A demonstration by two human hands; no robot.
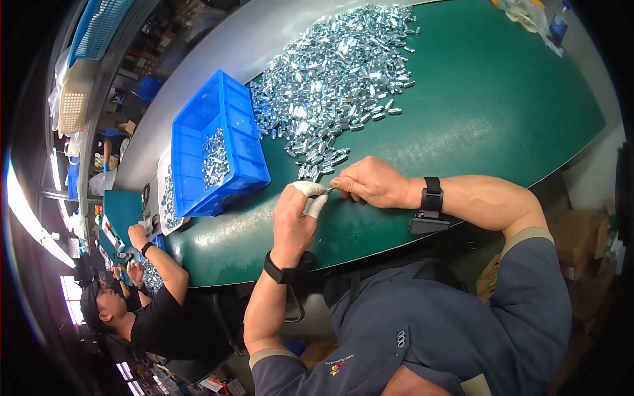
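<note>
Both of my hands meet above the near part of the green table. White covers wrap the thumb and a finger of my left hand, which pinches a small silvery metal part. My right hand is closed, its thumb and bent forefinger at the other end of that part. Whether the right fingers hold something more is hidden. Just beyond my fingertips, the near tip of a large heap of short shiny metal pieces spreads out on the tabletop.
Left of the heap stands a blue plastic bin with metal pieces inside. Beside it lies a white tray of similar pieces. A co-worker in black sits at the left. A plastic bag and a blue bottle are at the far right.
</note>
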